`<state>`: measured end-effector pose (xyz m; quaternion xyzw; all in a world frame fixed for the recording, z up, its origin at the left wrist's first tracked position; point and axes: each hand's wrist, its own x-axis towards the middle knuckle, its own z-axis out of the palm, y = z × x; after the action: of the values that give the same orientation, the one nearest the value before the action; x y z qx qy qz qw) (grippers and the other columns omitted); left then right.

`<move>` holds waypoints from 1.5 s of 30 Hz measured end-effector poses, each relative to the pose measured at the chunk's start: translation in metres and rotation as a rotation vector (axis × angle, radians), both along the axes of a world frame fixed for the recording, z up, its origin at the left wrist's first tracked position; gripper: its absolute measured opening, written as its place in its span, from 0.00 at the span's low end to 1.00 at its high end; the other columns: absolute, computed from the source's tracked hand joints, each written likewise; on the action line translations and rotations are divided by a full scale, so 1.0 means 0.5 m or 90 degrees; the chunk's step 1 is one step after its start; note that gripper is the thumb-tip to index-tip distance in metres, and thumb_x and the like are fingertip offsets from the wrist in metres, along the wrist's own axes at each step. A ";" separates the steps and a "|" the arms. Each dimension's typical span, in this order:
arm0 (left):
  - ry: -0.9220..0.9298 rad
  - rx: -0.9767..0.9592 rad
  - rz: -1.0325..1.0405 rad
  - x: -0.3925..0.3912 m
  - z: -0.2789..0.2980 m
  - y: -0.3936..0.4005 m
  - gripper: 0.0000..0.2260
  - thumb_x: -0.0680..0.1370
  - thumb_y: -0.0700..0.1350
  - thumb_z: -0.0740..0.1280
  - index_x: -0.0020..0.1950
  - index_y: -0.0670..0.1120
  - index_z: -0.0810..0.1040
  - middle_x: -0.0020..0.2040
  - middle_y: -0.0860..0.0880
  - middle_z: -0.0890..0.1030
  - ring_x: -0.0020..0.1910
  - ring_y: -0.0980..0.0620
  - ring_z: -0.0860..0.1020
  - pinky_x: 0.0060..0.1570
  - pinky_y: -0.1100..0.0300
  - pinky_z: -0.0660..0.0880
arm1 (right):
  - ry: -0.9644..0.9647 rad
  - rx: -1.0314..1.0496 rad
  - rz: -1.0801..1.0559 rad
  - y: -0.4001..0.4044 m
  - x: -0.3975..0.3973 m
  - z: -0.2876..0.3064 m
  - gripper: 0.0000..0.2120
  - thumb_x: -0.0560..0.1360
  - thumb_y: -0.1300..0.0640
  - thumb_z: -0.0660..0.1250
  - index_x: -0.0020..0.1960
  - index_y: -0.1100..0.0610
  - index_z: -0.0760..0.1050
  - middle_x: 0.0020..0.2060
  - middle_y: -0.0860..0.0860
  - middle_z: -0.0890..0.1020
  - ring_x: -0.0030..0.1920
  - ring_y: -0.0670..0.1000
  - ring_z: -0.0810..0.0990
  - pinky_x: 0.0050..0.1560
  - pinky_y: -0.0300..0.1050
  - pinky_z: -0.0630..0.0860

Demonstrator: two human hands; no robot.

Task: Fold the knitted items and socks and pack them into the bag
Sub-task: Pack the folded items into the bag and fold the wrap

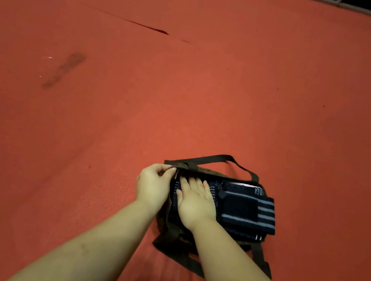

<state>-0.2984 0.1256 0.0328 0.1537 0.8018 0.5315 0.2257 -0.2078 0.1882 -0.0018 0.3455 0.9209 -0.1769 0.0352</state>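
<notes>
Red carpet (188,81) spreads out around us, marked with a few dark stains on the left, and a strip of metal railing (365,6) shows at the far right corner. Near us lies the bag (175,241), dark olive, mouth open, one strap (225,158) arching over its far side. Our left hand (153,187) pinches the bag's left rim between thumb and curled fingers, holding the mouth wide. Our right hand (194,200) lies flat, fingers straight and slightly spread, pressing down on the dark knits (192,221) inside. A folded piece with grey stripes (248,211) sits on top to the right, and seems to overhang the bag's right edge.

We judge the packing nearly done. The risk is at that right side: if we press only on the left, the striped piece may slide out or unfold. Should our pinch slip, the rim could fall over the contents and catch on them.
</notes>
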 end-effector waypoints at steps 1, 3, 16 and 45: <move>0.007 -0.029 -0.010 -0.002 0.003 0.000 0.03 0.76 0.43 0.69 0.42 0.49 0.81 0.38 0.54 0.82 0.42 0.54 0.80 0.44 0.64 0.73 | 0.009 0.010 -0.010 -0.004 0.002 0.004 0.24 0.83 0.51 0.47 0.77 0.53 0.49 0.76 0.50 0.56 0.76 0.49 0.49 0.74 0.45 0.38; 0.019 -0.091 -0.048 -0.007 0.009 0.001 0.02 0.76 0.44 0.69 0.44 0.48 0.81 0.40 0.52 0.81 0.45 0.51 0.80 0.46 0.62 0.72 | 0.051 0.027 -0.030 -0.013 0.015 0.018 0.24 0.83 0.51 0.48 0.77 0.54 0.53 0.76 0.51 0.56 0.76 0.50 0.49 0.74 0.45 0.39; 0.483 -0.121 -0.512 0.188 0.061 0.097 0.11 0.76 0.44 0.63 0.58 0.49 0.77 0.56 0.49 0.75 0.58 0.48 0.72 0.59 0.55 0.67 | 0.202 0.009 -0.449 0.157 0.274 0.072 0.13 0.78 0.55 0.60 0.61 0.54 0.74 0.59 0.52 0.77 0.62 0.55 0.72 0.63 0.47 0.64; 0.402 -0.348 -0.598 0.259 -0.084 0.220 0.16 0.79 0.47 0.63 0.67 0.55 0.74 0.60 0.48 0.71 0.61 0.46 0.70 0.62 0.55 0.67 | 0.286 -0.184 -0.577 0.292 0.386 0.050 0.04 0.73 0.59 0.68 0.39 0.55 0.79 0.41 0.59 0.84 0.44 0.61 0.83 0.50 0.53 0.79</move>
<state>-0.1687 0.2354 -0.0094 0.5760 0.7835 0.0806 0.2190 -0.0149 0.3341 0.0230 0.6541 0.6302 -0.3697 -0.1957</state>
